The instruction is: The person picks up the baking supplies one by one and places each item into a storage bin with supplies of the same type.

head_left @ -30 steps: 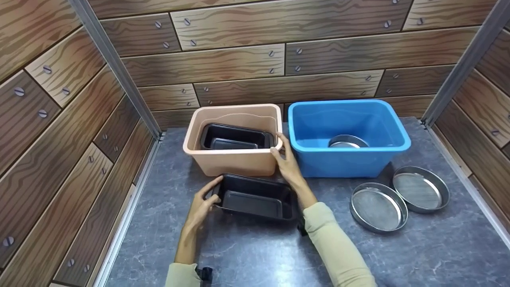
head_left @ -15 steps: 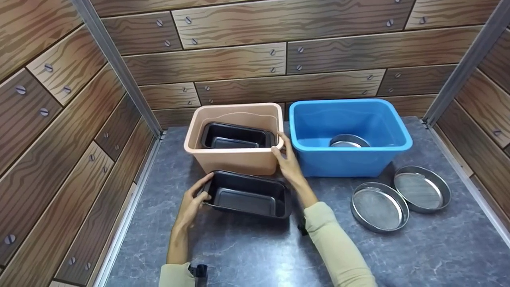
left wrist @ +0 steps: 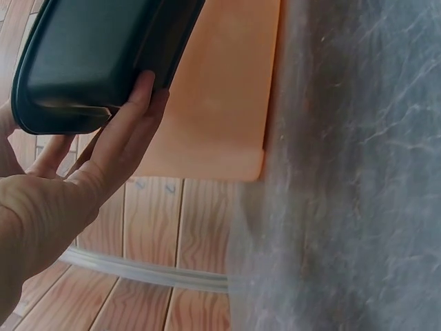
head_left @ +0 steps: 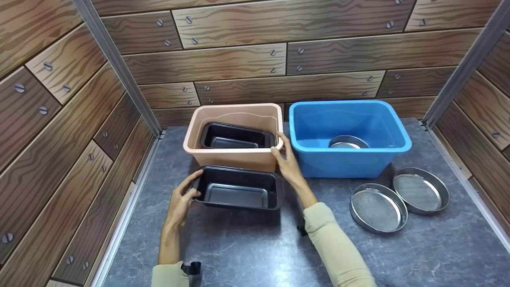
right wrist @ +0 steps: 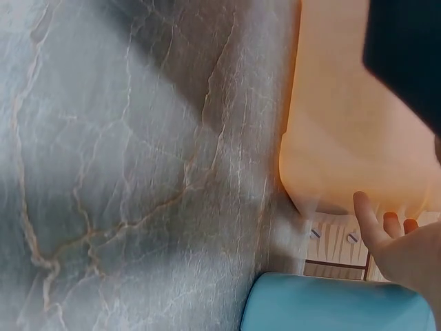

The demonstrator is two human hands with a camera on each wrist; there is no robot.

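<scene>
My left hand [head_left: 179, 205] grips the left end of a black loaf pan [head_left: 237, 195], thumb at the near side and fingers around the end. The left wrist view shows the fingers of the left hand [left wrist: 89, 162] spread under the pan [left wrist: 83, 62]. The pan is raised above the table, just in front of a peach bin [head_left: 235, 159] and overlapping its front wall. My right hand [head_left: 289, 167] holds the bin's front right corner, thumb outside and fingers over the rim. Another black loaf pan [head_left: 235, 142] lies tilted inside this bin.
A blue bin [head_left: 338, 165] stands right of the peach one, with a round metal pan [head_left: 348, 142] inside. Two more round pans, a nearer one [head_left: 378, 209] and a farther one [head_left: 420, 189], lie on the grey tabletop [head_left: 247, 255] at right. Wood-pattern walls [head_left: 239, 63] enclose the table.
The left hand has carried the loaf pan leftward and a little up toward the peach bin. The right hand has stayed on the bin's rim.
</scene>
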